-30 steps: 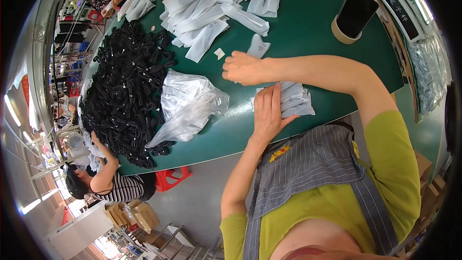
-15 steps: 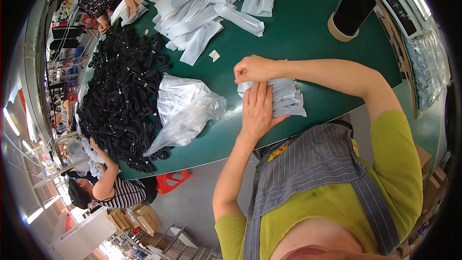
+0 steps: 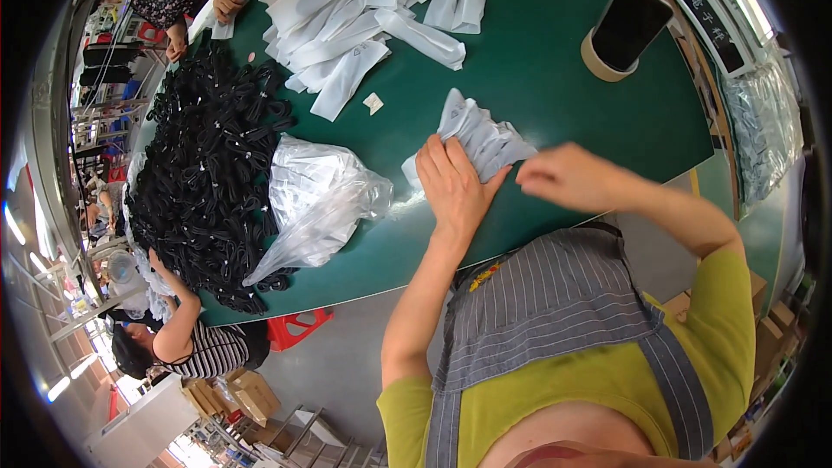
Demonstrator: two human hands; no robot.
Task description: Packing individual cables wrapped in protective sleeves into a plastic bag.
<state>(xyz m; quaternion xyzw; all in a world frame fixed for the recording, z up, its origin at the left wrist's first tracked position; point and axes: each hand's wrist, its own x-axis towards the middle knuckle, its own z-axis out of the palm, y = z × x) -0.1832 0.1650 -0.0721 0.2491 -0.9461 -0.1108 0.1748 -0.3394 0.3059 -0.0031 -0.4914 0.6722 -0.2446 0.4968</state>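
Note:
A small stack of whitish frosted plastic bags [image 3: 487, 140] lies on the green table in front of me, its layers fanned and creased. My left hand [image 3: 455, 182] rests across the near side of the stack, palm down, fingers extended over the plastic and thumb spread to the right. A strip of the same plastic pokes out left of that hand. Just off the right end of the bags is my right hand [image 3: 568, 178], its fingers curled and smeared by motion, so whether it pinches anything is unclear.
Left of my hands sits a clear plastic bag [image 3: 325, 199], beside a big heap of black cords [image 3: 204, 182]. Filled whitish bags [image 3: 347, 17] pile up at the back. A phone [image 3: 633, 26] leans in a tape roll [image 3: 607, 69]. Two co-workers sit along the left side.
My right hand has left the stack's left end and swung to the right and nearer me. The stack has turned, its far end now angled up-left. My left hand stays on it.

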